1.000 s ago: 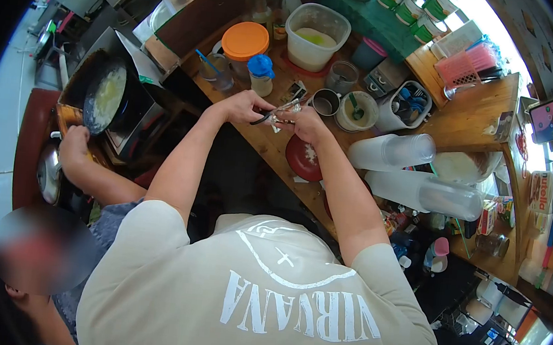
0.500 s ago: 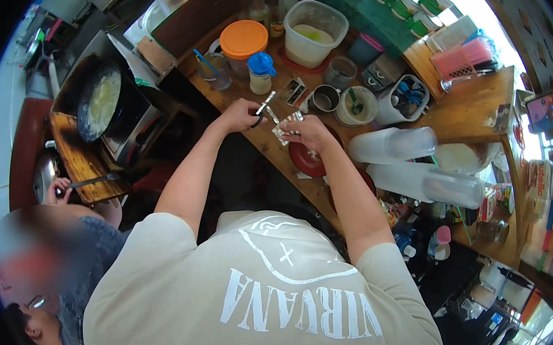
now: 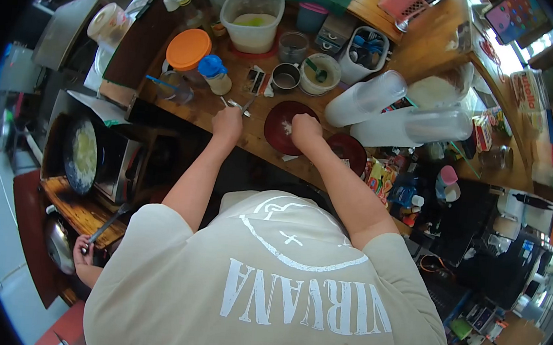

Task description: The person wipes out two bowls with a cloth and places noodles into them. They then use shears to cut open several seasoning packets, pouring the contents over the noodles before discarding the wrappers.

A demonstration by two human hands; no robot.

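My left hand (image 3: 228, 125) is low over the wooden counter's front edge, fingers curled round a pair of scissors (image 3: 247, 108) whose metal parts stick out past the fingertips. My right hand (image 3: 307, 133) is over a dark red plate (image 3: 277, 140), its fingers bunched together and pointing down. White bits (image 3: 287, 127) lie on the plate beside those fingers. Whatever the right fingers hold is hidden beneath them. Behind the hands stand a metal cup (image 3: 286, 77) and a tub with a green scoop (image 3: 320, 75). A blue-lidded jar (image 3: 216, 76) is beyond my left hand.
A second red plate (image 3: 352, 154) and stacked clear plastic cups (image 3: 376, 97) are on the right. At the back stands a white tub of powder (image 3: 252, 19). On the left, a pan (image 3: 83, 154) sits on a stove, and another person's hand (image 3: 83, 254) grips a utensil's dark handle.
My right hand has lowered from the scissors to the red plate, and the whitish piece it held is out of sight. My left hand has come down to the counter with the scissors.
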